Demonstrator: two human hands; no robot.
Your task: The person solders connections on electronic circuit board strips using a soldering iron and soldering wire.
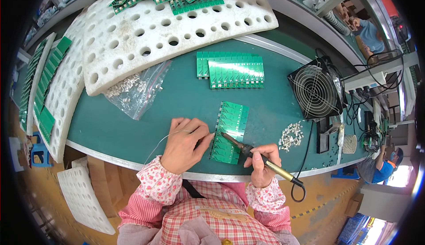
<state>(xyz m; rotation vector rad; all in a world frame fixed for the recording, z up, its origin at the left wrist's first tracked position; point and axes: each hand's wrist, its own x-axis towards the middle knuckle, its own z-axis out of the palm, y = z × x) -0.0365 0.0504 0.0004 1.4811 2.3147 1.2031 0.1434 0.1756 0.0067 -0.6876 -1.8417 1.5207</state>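
A green circuit board panel (235, 116) lies on the bench in front of me, with a row of pins along its left edge. My right hand (264, 167) grips a soldering iron (282, 170) like a pen. Its dark tip reaches over the middle of the board, toward the pin side; contact cannot be made out. My left hand (185, 145) is closed at the board's left edge, thumb and forefinger together near the pins. A thin solder wire (160, 141) runs across this hand and trails down to the left.
Two more board panels (235, 72) lie beyond. Right are small white connectors (291, 136), a fan (314, 88) and a cable. Left sits a plastic bag of connectors (137, 90) beside white perforated foam sheets (177, 28) carrying boards. Other people sit farther off.
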